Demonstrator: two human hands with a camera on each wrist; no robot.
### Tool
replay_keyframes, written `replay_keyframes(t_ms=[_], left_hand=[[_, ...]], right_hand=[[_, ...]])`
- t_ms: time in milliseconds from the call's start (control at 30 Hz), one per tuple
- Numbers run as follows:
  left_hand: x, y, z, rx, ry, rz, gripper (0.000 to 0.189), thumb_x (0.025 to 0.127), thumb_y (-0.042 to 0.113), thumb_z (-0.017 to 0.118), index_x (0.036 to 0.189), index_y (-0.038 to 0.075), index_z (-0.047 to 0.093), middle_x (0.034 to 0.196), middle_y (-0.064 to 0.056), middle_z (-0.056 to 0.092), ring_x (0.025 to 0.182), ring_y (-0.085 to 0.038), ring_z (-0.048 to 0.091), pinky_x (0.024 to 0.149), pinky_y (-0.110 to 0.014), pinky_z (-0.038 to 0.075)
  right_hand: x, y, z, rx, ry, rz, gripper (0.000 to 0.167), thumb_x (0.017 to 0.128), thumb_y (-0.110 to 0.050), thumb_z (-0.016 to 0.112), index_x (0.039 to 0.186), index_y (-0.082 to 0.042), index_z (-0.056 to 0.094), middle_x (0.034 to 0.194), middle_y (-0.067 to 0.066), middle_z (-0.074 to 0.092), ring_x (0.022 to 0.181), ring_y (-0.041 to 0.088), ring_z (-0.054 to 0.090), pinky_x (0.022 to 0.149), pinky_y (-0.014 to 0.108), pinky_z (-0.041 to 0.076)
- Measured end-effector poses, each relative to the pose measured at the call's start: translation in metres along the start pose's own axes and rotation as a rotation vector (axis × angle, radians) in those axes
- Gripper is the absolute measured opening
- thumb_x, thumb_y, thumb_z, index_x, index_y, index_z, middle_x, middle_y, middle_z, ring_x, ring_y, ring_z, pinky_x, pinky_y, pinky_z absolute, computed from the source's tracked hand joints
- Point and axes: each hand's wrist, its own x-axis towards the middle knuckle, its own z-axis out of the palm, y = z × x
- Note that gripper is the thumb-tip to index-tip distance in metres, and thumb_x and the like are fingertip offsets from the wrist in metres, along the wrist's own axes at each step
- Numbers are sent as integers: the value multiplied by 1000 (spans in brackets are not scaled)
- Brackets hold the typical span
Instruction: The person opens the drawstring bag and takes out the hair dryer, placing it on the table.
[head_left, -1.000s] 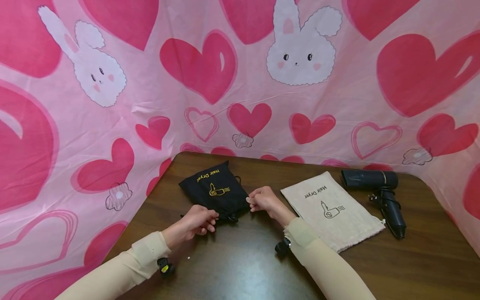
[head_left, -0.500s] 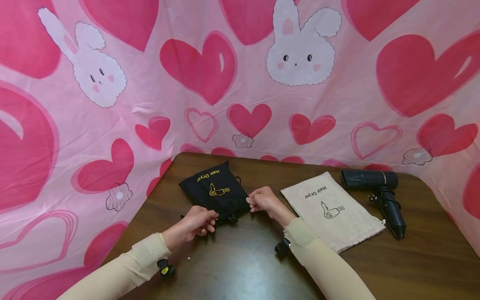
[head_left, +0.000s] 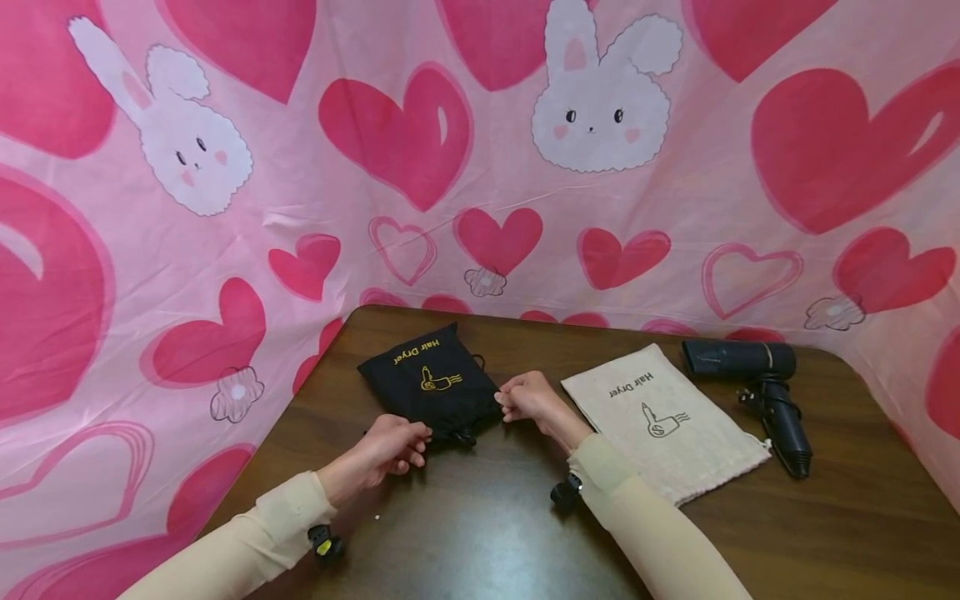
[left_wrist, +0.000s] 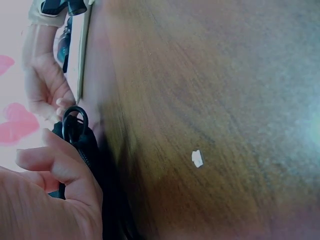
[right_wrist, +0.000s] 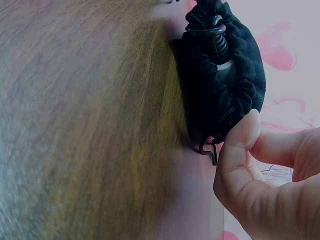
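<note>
A black drawstring bag (head_left: 427, 375) with yellow "Hair Dryer" lettering lies on the table between both hands, its gathered mouth toward me. My left hand (head_left: 392, 448) is at the mouth's left side, thumb and index finger pinching its edge; that contact is partly hidden in the left wrist view. My right hand (head_left: 529, 398) pinches the bag's right corner between thumb and forefinger. In the right wrist view, the ribbed end of a black hair dryer (right_wrist: 220, 47) and looped cord show inside the mouth. A drawstring loop (right_wrist: 209, 151) hangs beside my right fingers.
Right of my right hand lies a flat cream drawstring bag (head_left: 663, 417), partly under my forearm. A black hair dryer (head_left: 738, 358) with its cord wrapped sits beyond it. A tiny white scrap (left_wrist: 197, 158) is on the wooden table (head_left: 465, 533). Pink heart-print cloth (head_left: 510, 192) hangs behind.
My left hand has drawn slightly left and toward me. The black bag and my right hand have shifted very slightly right. The cream bag and the uncovered hair dryer have stayed put.
</note>
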Motion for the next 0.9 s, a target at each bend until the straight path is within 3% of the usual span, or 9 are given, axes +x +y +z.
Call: replay_keyframes(t_ms=[900], left_hand=[[-5, 1, -6, 10, -4, -1, 22, 102, 15, 65, 100, -7, 69, 74, -5, 61, 57, -10, 61, 49, -19, 45]], right_hand=[[0, -3, -3, 15, -12, -3, 15, 100, 2, 66, 109, 14, 66, 74, 8, 58, 59, 13, 57, 59, 24, 57]])
